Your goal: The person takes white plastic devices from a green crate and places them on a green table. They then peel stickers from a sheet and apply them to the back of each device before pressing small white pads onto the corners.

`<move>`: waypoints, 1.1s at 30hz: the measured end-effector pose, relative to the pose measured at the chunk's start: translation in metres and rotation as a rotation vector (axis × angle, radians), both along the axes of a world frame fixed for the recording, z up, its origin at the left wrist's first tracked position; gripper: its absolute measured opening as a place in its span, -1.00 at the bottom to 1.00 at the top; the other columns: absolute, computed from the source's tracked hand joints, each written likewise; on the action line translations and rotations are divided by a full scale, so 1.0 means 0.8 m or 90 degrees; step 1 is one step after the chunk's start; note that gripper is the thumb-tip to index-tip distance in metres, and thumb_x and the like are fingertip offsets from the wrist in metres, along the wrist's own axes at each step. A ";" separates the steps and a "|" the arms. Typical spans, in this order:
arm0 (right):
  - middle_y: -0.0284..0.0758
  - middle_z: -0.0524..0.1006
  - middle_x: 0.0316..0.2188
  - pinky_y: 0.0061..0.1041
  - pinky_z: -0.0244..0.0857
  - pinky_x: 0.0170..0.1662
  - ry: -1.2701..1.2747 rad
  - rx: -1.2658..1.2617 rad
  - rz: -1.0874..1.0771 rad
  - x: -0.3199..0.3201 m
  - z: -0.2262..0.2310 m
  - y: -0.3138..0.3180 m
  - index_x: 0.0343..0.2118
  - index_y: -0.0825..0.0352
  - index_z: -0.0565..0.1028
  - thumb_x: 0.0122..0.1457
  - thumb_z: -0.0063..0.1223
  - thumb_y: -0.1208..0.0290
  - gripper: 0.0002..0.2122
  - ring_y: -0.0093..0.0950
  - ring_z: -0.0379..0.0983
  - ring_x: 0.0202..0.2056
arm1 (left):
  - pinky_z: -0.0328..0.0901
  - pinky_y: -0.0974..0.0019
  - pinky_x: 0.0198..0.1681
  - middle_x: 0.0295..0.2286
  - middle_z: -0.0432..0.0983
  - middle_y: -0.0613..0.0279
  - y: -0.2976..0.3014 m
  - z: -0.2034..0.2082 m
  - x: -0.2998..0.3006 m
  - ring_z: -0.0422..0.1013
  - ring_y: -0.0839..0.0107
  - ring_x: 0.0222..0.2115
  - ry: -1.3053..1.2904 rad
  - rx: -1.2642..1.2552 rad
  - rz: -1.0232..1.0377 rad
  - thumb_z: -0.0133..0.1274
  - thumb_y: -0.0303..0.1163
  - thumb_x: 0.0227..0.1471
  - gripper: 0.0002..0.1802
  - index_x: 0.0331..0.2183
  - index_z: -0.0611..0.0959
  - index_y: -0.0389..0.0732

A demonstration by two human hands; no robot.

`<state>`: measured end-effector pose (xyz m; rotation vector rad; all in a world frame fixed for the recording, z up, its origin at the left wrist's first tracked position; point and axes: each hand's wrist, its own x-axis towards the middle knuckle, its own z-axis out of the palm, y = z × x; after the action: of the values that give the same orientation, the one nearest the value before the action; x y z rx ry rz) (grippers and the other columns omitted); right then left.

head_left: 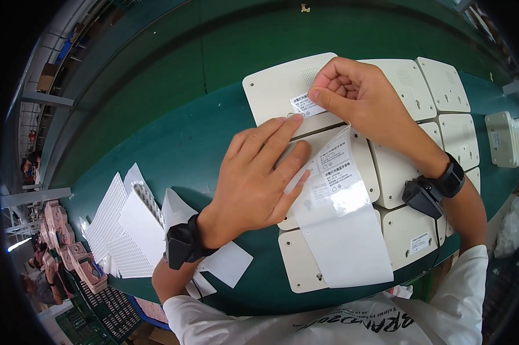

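A small white printed label [301,104] lies against a cream plastic panel [271,86] with a speaker-hole patch, at the far edge of a group of such panels. My right hand [357,95] pinches the label's right end between thumb and curled fingers. My left hand [259,172] is palm down with fingers spread, its index fingertip touching the label's lower edge. Beneath and beside the left fingers, a glossy white backing sheet [351,247] with a few printed labels drapes over the nearer panels. Another panel [412,238] at the near right bears a similar label.
The panels stand on a green table [173,138]. A separate cream housing [506,141] is at the far right. White sheets and perforated sheets [136,230] pile up at the left. Pink plastic parts [78,261] and a dark crate [107,310] lie beyond the table's left edge.
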<state>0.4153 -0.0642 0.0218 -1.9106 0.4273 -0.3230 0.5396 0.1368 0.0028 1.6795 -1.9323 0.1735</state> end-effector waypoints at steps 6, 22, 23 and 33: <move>-0.50 0.48 -0.48 -0.77 0.22 -0.41 -0.005 -0.043 -0.007 0.001 -0.001 0.000 -0.32 0.39 0.52 0.23 0.16 0.49 -0.91 -0.79 0.30 -0.47 | 0.19 0.10 0.04 0.07 0.41 -0.03 0.000 0.004 0.000 0.33 0.06 0.06 -0.011 0.059 0.002 0.10 -0.34 0.05 -0.71 -0.17 0.62 -0.22; -0.19 0.59 -0.56 -0.35 0.41 -0.38 0.167 -0.285 -0.005 0.005 0.032 -0.026 -0.39 0.41 0.58 0.07 0.22 0.28 -0.76 -0.34 0.57 -0.48 | 0.26 0.17 -0.04 0.03 0.44 -0.14 -0.012 0.046 -0.006 0.38 0.17 -0.10 -0.080 0.131 0.023 0.03 -0.40 0.14 -0.72 -0.13 0.59 -0.31; -0.22 0.58 -0.57 -0.40 0.39 -0.41 0.147 -0.254 -0.023 0.004 0.034 -0.026 -0.39 0.41 0.57 0.09 0.22 0.31 -0.78 -0.40 0.53 -0.52 | 0.26 0.17 -0.04 0.03 0.44 -0.14 -0.008 0.048 -0.007 0.38 0.17 -0.10 -0.082 0.118 0.022 0.03 -0.40 0.14 -0.72 -0.13 0.59 -0.31; -0.30 0.55 -0.41 -0.54 0.32 -0.34 -0.281 -0.480 0.053 -0.057 0.080 0.038 -0.26 0.35 0.60 0.11 0.22 0.49 -0.86 -0.45 0.45 -0.33 | 0.40 0.35 -0.09 -0.15 0.58 0.16 -0.003 0.062 -0.037 0.51 0.47 -0.17 1.014 0.147 0.076 -0.06 -0.23 0.31 -0.59 -0.03 0.56 -0.39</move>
<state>0.3695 -0.0338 0.0855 -2.4772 -0.0973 -0.9270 0.5097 0.1345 0.0523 1.2500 -0.6157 -1.0525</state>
